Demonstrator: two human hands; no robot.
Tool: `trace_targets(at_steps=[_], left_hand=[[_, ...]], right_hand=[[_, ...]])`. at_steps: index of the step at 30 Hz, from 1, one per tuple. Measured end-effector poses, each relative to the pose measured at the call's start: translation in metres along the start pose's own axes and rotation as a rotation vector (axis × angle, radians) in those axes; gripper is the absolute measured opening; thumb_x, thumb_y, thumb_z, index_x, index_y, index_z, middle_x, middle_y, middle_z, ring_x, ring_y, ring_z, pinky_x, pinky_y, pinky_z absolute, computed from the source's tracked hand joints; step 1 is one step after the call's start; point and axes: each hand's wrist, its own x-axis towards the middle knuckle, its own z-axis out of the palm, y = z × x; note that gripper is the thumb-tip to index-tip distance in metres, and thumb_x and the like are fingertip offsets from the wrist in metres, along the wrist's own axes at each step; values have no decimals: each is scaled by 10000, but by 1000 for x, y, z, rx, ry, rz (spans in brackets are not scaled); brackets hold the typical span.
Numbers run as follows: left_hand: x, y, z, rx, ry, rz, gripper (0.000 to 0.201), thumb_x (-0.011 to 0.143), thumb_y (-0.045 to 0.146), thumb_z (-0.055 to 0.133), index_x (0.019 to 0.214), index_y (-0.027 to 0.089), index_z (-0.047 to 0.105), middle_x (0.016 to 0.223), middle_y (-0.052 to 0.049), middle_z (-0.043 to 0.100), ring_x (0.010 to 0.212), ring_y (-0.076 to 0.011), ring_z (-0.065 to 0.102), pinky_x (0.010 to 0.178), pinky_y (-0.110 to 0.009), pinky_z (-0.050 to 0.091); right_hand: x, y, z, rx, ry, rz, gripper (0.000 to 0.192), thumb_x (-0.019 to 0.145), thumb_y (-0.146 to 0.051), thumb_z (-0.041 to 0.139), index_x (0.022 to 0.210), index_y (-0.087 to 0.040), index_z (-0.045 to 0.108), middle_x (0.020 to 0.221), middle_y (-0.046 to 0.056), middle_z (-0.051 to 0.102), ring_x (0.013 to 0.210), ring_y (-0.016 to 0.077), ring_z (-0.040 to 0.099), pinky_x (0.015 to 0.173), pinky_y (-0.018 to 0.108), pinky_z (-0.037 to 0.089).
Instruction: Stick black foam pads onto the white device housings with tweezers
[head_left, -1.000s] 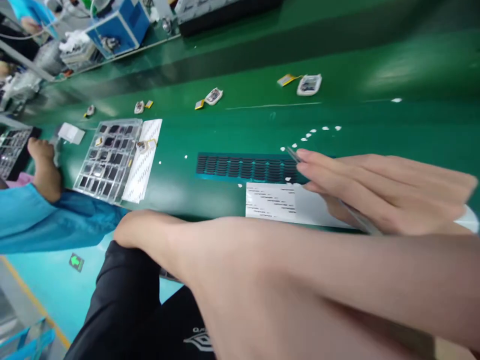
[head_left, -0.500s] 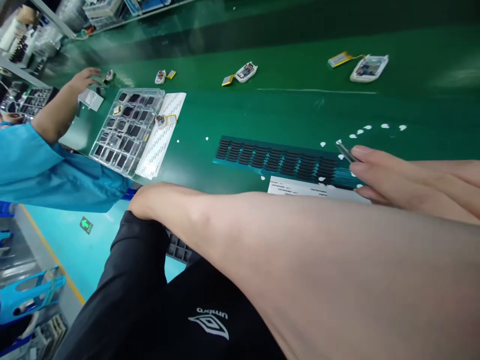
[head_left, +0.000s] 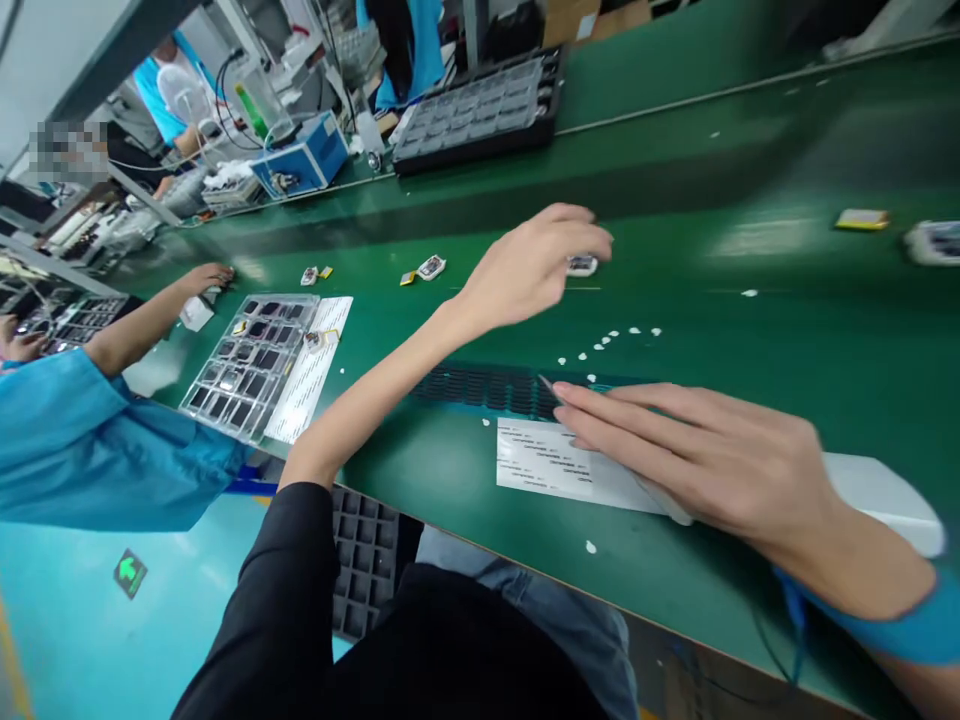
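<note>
Green conveyor belt [head_left: 787, 330] runs across the whole factory line, with other workstations and a blue box at the back. Compared with half a second ago, the left arm isn't folded low across the lap any more: the left hand [head_left: 536, 265] is now stretched way out over the belt, fingers curled down onto a small white-cased electronic part [head_left: 582, 265]. I can't tell if it's actually pinched or just touched. To me that reads as a pick-up of the next unit off the line. The right hand [head_left: 712, 460] has barely shifted: it lies flat, fingers together, on the white printed label sheet [head_left: 540, 458], with thin metal tweezers [head_left: 549, 386] poking out from under the fingers toward the dark strip of small black pads [head_left: 487, 385]. So the part sits under the left fingertips, well apart from the right hand. Off to the left, a co-worker in a blue sleeve [head_left: 67, 450] reaches past a clear compartment tray [head_left: 247, 362].
</note>
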Motion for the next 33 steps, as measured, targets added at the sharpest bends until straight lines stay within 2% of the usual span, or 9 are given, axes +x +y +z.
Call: trace_targets(at_steps=[3,6,8,12,17,20,22,26,33], left_hand=[[33,-13,0,156,-179,-80,640,995,50,351,1545,196,645,1692,-54,565,1582,-236,487,1333,-408,371],[47,-19,15,227,-235,-209,568,1101,186,335,1619,238,562,1786,-91,424,1649,-327,390,1315,-610,334],[49,-20,22,204,-206,-201,472,1111,270,416,1526,235,640,1734,-114,498,1635,-370,387,1280,-668,327],[43,-20,19,111,-126,-212,291,996,216,623,1270,153,699,1399,-168,754,1399,-345,625,1209,-572,419],[-4,-3,9,-75,26,-201,123,1084,253,543,1164,171,586,1030,-81,822,966,-211,780,972,-354,563],[-58,19,11,-602,115,-150,239,1104,396,550,1200,178,553,986,-68,811,729,-161,785,701,-256,578],[-92,35,13,-881,78,-164,380,1058,485,657,1279,179,609,1121,-90,818,722,-166,814,713,-271,632],[-137,60,20,-1073,-8,-240,481,1024,538,731,1333,168,732,1113,-95,841,820,-214,855,820,-322,709],[-150,71,34,-1104,86,-200,377,1062,470,704,1296,196,813,1269,-99,833,880,-198,859,836,-299,726]], right_hand=[[0,1,-1,3,-14,4,240,1075,-51,606,1238,-160,744,1304,11,794,975,174,770,811,328,646],[-1,1,1,13,-11,-5,214,1092,-71,591,1243,-142,724,1293,17,801,967,169,753,806,325,638],[0,0,2,18,-6,-5,203,1095,-79,591,1244,-138,715,1286,21,804,958,169,747,789,325,633],[0,-1,2,16,17,9,180,1102,-106,597,1250,-154,687,1268,12,810,962,172,745,792,322,631],[-1,-2,2,19,74,116,133,1069,-84,624,1176,-159,645,1180,60,826,1003,209,755,829,337,640],[-2,-3,6,63,112,233,329,1007,71,502,1208,-167,607,1005,59,802,909,180,739,807,300,626],[-3,-6,8,82,131,302,400,1003,89,450,1271,-171,593,878,20,738,773,148,689,730,265,593],[-4,-12,11,68,123,373,267,1093,-52,532,1322,-170,598,805,-13,681,650,121,624,589,241,503],[-1,-13,8,135,16,392,96,1089,-185,682,1152,-207,613,949,7,771,626,83,646,506,234,444]])
